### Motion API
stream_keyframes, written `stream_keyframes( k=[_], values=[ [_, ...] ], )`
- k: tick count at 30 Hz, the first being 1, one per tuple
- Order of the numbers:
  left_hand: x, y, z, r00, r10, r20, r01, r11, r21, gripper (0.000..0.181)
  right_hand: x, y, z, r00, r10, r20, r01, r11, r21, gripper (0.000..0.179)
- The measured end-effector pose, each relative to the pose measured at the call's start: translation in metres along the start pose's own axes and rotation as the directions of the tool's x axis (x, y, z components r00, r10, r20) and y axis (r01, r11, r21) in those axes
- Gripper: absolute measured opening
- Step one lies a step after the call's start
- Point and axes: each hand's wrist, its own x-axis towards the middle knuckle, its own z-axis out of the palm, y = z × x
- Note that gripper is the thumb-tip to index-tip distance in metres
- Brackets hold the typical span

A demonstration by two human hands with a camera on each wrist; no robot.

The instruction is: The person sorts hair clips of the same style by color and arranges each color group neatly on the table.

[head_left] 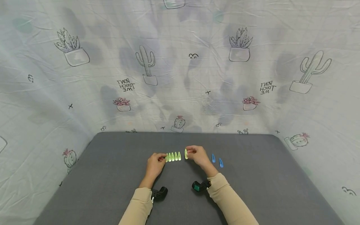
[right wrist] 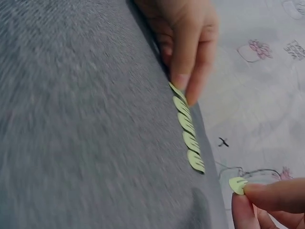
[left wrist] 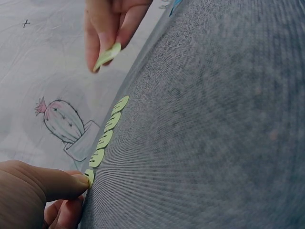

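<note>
Several yellow-green snap hair clips [head_left: 172,157] lie side by side in a short row on the dark grey tabletop. At the row's left end, my left hand [head_left: 156,163] pinches the outermost clip [left wrist: 89,177] between thumb and fingers, hiding part of it. My right hand [head_left: 198,155] holds another yellow-green hair clip [right wrist: 238,185] by thumb and fingertips, just right of the row. In the left wrist view that clip shows raised above the table. Two blue hair clips [head_left: 213,158] lie apart to the right of my right hand.
The grey table [head_left: 118,175] ends at a back edge beyond the clips. Behind it and at both sides hangs a pale cloth [head_left: 180,75] printed with potted cacti. Each wrist wears a black camera mount [head_left: 159,193] below the hand.
</note>
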Motion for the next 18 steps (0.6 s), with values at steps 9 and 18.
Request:
stream_keyframes(
  k=[9,18],
  values=[
    [0.001,-0.001,-0.001,1.0,-0.002,0.009,0.002,1.0,0.002,0.015,0.005,-0.001,0.015,1.0,0.01,0.003,-0.009,0.994,-0.11,0.03],
    [0.0,0.0,-0.001,1.0,-0.01,0.01,0.01,1.0,0.003,0.015,0.009,-0.003,0.022,1.0,0.005,-0.031,-0.011,0.976,-0.216,0.025]
  ],
)
